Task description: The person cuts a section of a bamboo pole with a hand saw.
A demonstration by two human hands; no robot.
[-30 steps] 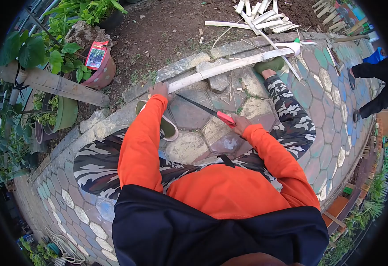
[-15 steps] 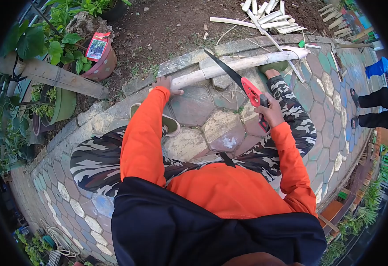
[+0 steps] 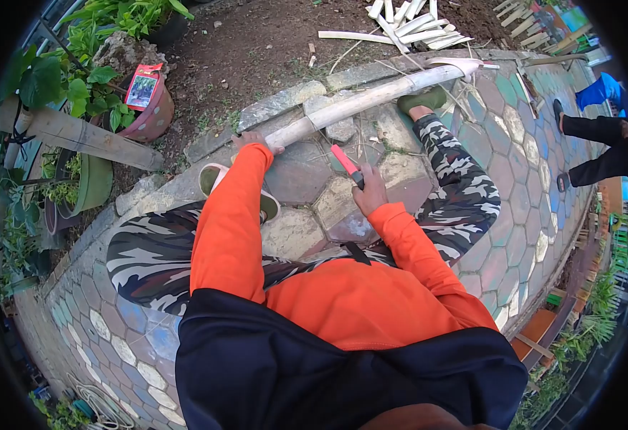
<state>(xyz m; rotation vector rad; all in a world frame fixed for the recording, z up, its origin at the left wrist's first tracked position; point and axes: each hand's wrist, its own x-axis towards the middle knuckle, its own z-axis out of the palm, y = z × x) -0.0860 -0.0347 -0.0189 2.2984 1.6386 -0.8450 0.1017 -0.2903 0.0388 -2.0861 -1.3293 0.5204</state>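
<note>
A pale bamboo pole [image 3: 371, 99] lies slantwise along the stone kerb, its near-left end under my left hand [image 3: 257, 141]. The fingers of that hand are closed over the pole's end. My right hand [image 3: 371, 192] grips a handsaw [image 3: 344, 160] by its red and black handle. The saw is turned edge-on, so its blade shows only as a thin line running up toward the pole, close to my left hand. My right foot in a green shoe [image 3: 429, 98] is against the pole near its far-right end.
Split bamboo pieces [image 3: 418, 29] are heaped on the soil beyond the kerb. Potted plants, including a pink pot [image 3: 149, 118], and a thick bamboo rail [image 3: 77, 136] stand at left. Another person's legs [image 3: 593, 147] are at right on the hexagonal paving [image 3: 472, 154].
My right hand has brought the saw left and down toward the pole's near end, turning the blade edge-on. My left hand stays on the pole. The view has shifted slightly.
</note>
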